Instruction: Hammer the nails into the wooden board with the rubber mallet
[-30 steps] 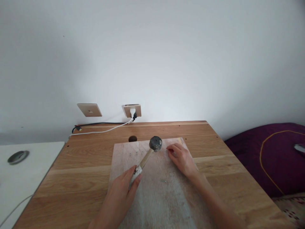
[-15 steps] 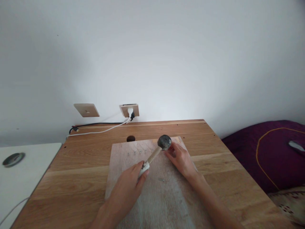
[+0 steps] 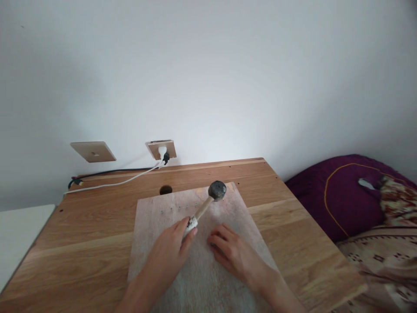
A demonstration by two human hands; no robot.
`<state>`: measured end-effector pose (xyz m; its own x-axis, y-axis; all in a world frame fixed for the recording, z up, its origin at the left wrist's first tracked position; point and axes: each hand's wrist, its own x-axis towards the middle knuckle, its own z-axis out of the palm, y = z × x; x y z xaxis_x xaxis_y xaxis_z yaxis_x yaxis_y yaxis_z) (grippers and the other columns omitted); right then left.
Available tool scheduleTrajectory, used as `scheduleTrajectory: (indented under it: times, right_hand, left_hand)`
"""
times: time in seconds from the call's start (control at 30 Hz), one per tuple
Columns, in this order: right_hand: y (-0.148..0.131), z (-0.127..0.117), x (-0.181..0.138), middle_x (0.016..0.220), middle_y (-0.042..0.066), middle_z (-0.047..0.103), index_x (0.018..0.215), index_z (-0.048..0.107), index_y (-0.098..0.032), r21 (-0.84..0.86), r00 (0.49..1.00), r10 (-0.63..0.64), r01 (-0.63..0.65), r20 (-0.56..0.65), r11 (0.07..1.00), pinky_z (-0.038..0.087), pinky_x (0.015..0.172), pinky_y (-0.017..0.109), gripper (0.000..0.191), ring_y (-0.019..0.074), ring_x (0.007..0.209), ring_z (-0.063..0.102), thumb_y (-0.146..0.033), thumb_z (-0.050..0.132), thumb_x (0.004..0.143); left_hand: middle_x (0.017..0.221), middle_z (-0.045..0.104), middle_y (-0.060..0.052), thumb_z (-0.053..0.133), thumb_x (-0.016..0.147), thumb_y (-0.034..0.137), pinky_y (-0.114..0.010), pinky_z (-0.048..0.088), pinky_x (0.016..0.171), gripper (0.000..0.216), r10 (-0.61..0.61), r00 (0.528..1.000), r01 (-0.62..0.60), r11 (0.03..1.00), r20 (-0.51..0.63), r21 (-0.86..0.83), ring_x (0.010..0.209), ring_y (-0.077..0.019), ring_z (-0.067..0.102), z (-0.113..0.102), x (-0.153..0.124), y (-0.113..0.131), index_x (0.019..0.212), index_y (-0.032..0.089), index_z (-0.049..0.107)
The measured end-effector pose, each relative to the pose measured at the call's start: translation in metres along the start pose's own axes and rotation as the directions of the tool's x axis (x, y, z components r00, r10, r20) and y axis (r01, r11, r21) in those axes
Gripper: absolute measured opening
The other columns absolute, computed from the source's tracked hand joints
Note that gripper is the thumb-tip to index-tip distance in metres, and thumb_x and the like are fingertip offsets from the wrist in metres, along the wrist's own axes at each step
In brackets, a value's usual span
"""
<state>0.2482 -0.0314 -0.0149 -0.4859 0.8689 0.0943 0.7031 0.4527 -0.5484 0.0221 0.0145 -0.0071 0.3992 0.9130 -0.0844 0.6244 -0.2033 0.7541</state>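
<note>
My left hand is wrapped round the wooden handle of a hammer, whose round dark head points away from me near the far edge of a pale wooden board. My right hand lies on the middle of the board just right of the left hand, fingers curled down onto the surface; whatever is under the fingertips is hidden. A row of small nails stands in the board near its far left part.
The board lies on a wooden desk with a round cable hole. White and black cables run to a wall socket. A purple cushion and patterned fabric lie to the right; a white surface is at far left.
My right hand has drawn back from the board's far edge beside the hammer head to the middle of the board. The hammer stays in my left hand. The view has shifted right.
</note>
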Motion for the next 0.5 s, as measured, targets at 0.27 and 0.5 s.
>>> scheduleTrajectory:
  times: [0.27,0.5]
  right_hand:
    - [0.055,-0.026,0.025,0.092,0.004,0.069,0.096,0.068,-0.021,0.040,0.957,0.137,-0.131,-0.257,0.991,0.056,0.075,0.028,0.020,0.0172,0.079,0.069,-0.007,0.054,0.089]
    - [0.087,-0.042,0.049,0.086,0.003,0.072,0.090,0.065,-0.021,-0.017,0.937,0.185,-0.199,-0.295,0.980,0.053,0.074,0.028,0.018,0.0180,0.077,0.069,-0.007,0.055,0.084]
  left_hand:
    - [0.119,0.076,-0.008,0.041,0.105,0.044,-0.039,0.054,0.093,0.035,-0.049,0.999,0.050,0.998,0.022,-0.033,0.109,-0.0267,0.071,-0.009,-0.014,-0.001,0.123,0.024,0.063]
    - [0.122,0.075,-0.008,0.040,0.104,0.044,-0.042,0.055,0.098,0.035,-0.046,0.997,0.049,0.998,0.068,-0.049,0.112,-0.0275,0.071,-0.003,-0.013,0.000,0.123,0.024,0.063]
